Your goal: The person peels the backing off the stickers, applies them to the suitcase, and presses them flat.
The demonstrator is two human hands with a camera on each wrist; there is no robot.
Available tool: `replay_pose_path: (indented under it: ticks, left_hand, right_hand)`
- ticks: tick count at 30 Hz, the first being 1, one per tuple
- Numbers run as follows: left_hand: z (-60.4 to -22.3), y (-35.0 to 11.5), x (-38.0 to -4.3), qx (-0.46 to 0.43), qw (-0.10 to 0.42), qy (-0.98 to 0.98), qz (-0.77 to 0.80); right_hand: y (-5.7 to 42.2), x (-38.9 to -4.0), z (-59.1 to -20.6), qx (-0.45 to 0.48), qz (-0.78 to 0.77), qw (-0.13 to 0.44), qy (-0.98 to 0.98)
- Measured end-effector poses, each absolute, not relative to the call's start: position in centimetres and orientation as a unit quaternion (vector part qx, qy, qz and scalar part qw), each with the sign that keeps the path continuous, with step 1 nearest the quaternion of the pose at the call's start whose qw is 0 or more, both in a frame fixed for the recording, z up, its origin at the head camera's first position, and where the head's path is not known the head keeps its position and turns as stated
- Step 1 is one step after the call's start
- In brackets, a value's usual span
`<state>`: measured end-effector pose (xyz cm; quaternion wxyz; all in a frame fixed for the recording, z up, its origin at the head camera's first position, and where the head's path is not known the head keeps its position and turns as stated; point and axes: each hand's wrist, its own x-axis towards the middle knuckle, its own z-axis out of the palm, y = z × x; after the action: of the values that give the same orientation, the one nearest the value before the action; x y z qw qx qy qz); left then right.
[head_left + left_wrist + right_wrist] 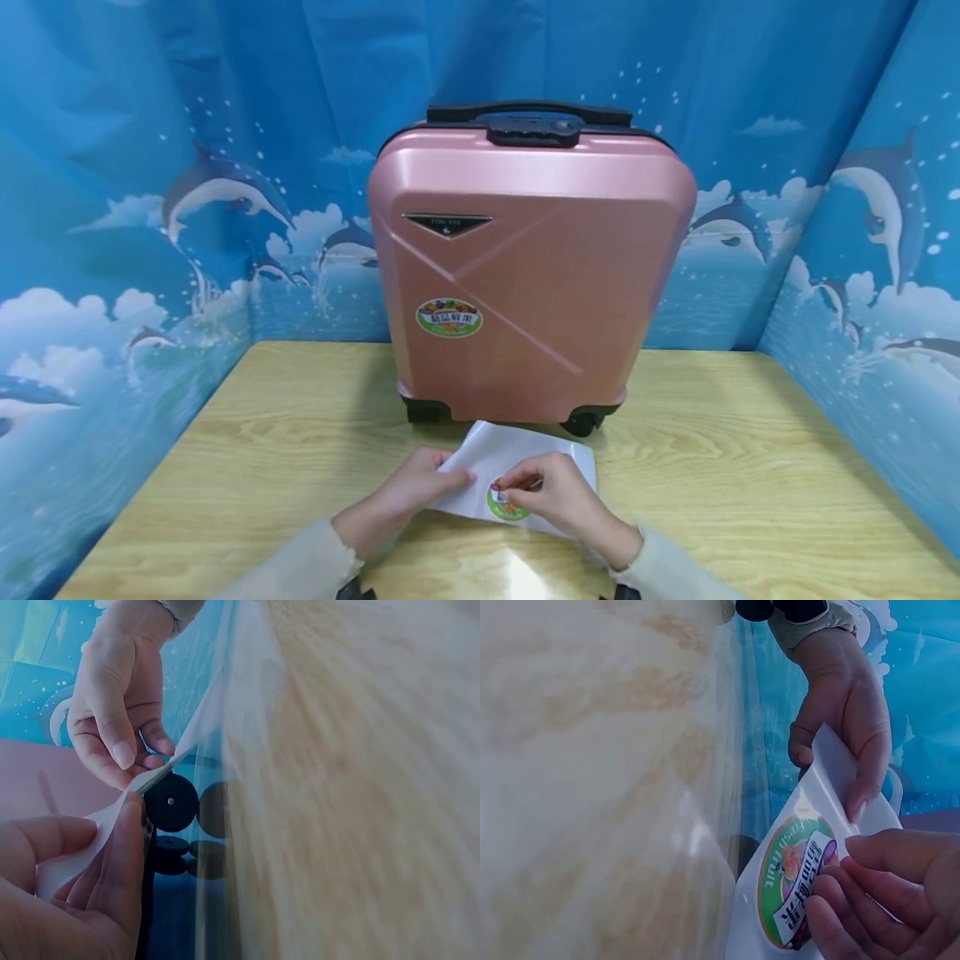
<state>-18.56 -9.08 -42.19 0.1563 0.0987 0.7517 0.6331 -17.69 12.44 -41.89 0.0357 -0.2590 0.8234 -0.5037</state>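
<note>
A white sheet of sticker backing (487,450) is held just above the table, in front of the suitcase. My left hand (423,485) grips its left edge, thumb on top and fingers beneath. On the sheet is an oval fruit sticker (507,502) with a green border, lettering and pictured fruit. My right hand (558,492) pinches at the sticker's upper right edge with thumb and fingertips. In the right wrist view the right hand (900,892) partly covers the sticker (795,877), most of which looks flat on the sheet. The left wrist view shows the sheet (105,821) bent edge-on.
A pink suitcase (540,283) stands upright on black wheels behind the hands. A similar oval sticker (449,318) is on its lower left front. The wooden-looking table (750,467) is bounded by blue dolphin-print curtains (322,108) at the back and sides.
</note>
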Motion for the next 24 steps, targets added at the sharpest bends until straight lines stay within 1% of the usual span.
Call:
replay_pose_path:
  ticks: [5, 16, 24]
  left_hand:
    - [-42.15, -8.83, -18.46, 0.106, 0.173, 0.729, 0.654]
    - [-41.99, -8.5, -18.25, 0.104, 0.188, 0.718, 0.662]
    - [-42.15, -8.34, -18.09, 0.108, 0.19, 0.715, 0.664]
  right_hand:
    - [12.32, -17.6, -41.91, -0.251, -0.507, 0.036, 0.824]
    - [12.07, -17.28, -41.59, -0.237, -0.491, 0.021, 0.838]
    - [11.94, -17.14, -41.56, -0.216, -0.483, 0.024, 0.848]
